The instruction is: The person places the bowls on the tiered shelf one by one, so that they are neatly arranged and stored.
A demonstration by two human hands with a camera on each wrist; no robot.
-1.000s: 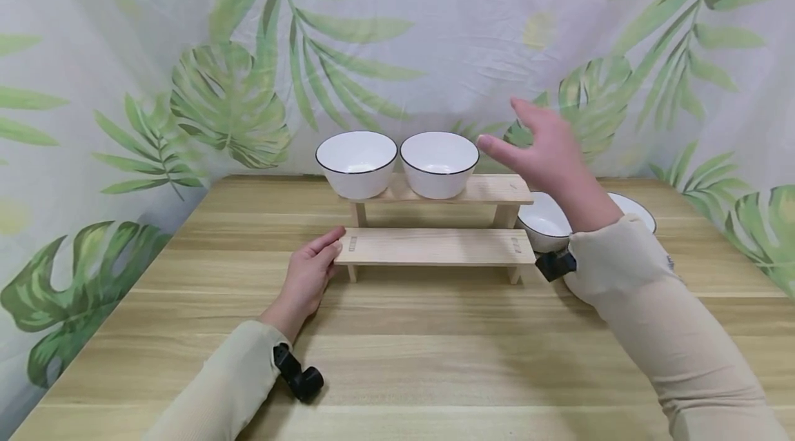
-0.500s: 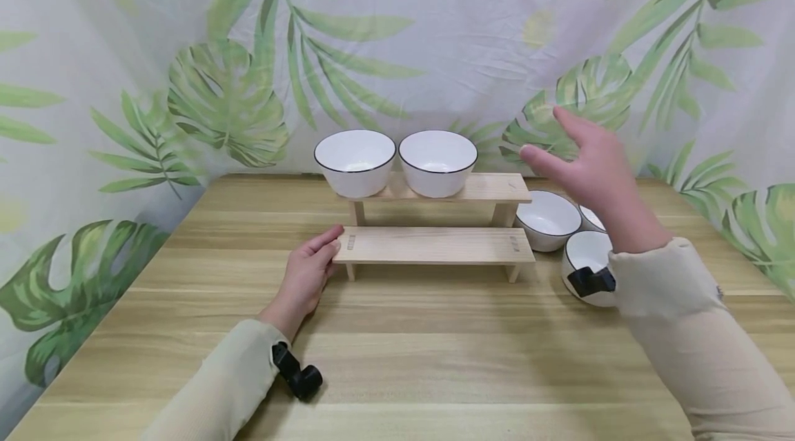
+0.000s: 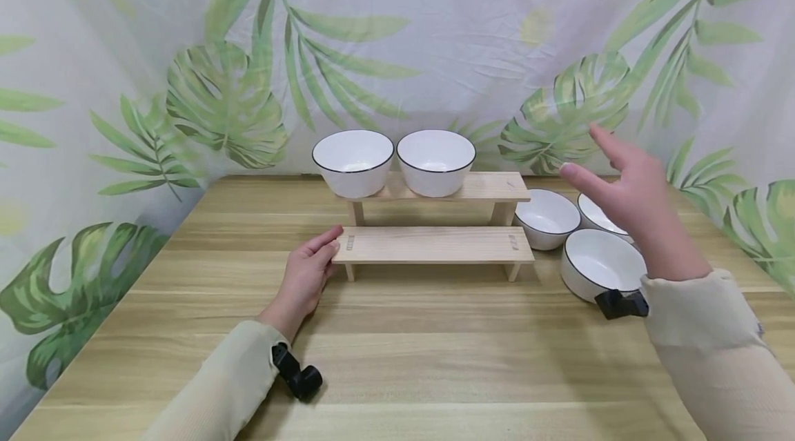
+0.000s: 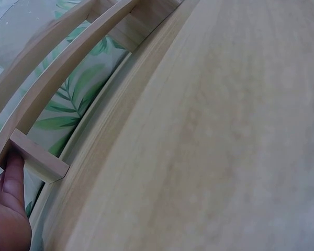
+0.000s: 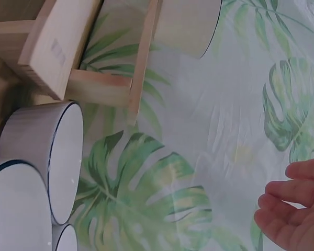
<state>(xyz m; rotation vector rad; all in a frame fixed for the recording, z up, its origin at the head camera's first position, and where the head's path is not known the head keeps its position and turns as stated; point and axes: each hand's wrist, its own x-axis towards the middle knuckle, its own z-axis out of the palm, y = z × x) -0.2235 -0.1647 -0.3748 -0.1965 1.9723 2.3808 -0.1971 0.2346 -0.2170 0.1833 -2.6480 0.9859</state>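
Observation:
A two-step wooden stand sits on the table. My left hand holds the left end of its lower step; in the left wrist view, fingers reach under the board beside a leg. Two white bowls with dark rims, a left one and a right one, stand side by side on the upper step. My right hand is in the air on the right, thumb and fingers spread, holding nothing. Below it are three more white bowls: one by the stand, one nearer me, one partly hidden.
The wood-grain table runs back to a leaf-print cloth hanging behind it. Each wrist wears a small black camera, the left camera close to the table top. The lower step of the stand shows bare wood.
My right hand has moved away from the right bowl on the upper step, going right and a little down, uncovering the bowls on the table. My left hand stays on the stand.

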